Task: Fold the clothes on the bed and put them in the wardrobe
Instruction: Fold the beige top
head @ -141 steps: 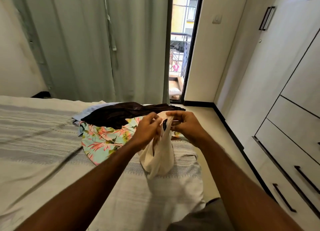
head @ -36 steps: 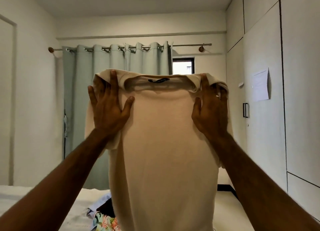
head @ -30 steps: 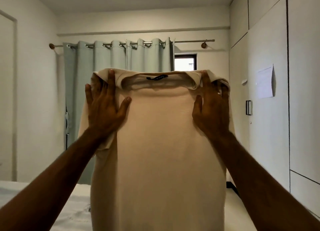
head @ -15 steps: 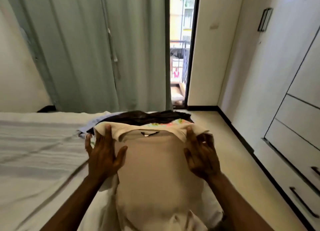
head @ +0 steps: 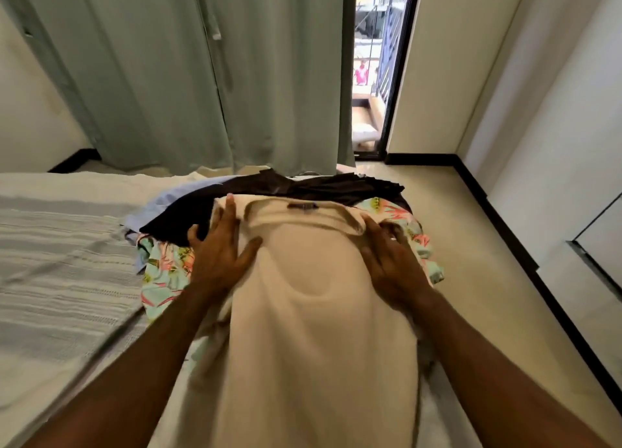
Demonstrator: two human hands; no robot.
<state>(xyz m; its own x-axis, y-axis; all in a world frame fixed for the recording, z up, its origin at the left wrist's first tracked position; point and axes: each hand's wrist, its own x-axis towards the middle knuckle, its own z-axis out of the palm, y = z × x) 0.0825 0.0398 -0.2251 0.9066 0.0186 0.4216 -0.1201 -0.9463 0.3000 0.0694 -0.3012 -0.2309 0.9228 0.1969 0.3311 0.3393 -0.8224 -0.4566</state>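
Note:
A beige T-shirt [head: 316, 313] lies lengthwise along the bed's right side, collar and dark label away from me, its top end over the pile of clothes. My left hand [head: 218, 252] lies flat on its left shoulder with fingers straight and thumb spread. My right hand [head: 390, 269] lies flat on the right shoulder; its fingertips reach the folded shoulder edge. Beneath the shirt's top are a floral garment [head: 165, 276], a dark brown garment [head: 269, 188] and a pale blue one [head: 158, 208]. The white wardrobe [head: 572, 145] stands along the right wall.
The bed [head: 57, 245] with its striped grey-white cover stretches to the left. A strip of beige floor [head: 471, 279] runs between bed and wardrobe. Green curtains [head: 168, 77] hang behind the bed, beside a narrow open balcony door [head: 370, 77].
The shirt, held up spread in front of me a second ago, has come down onto the bed and the pile. Both hands stayed at its shoulders. My view tilted down.

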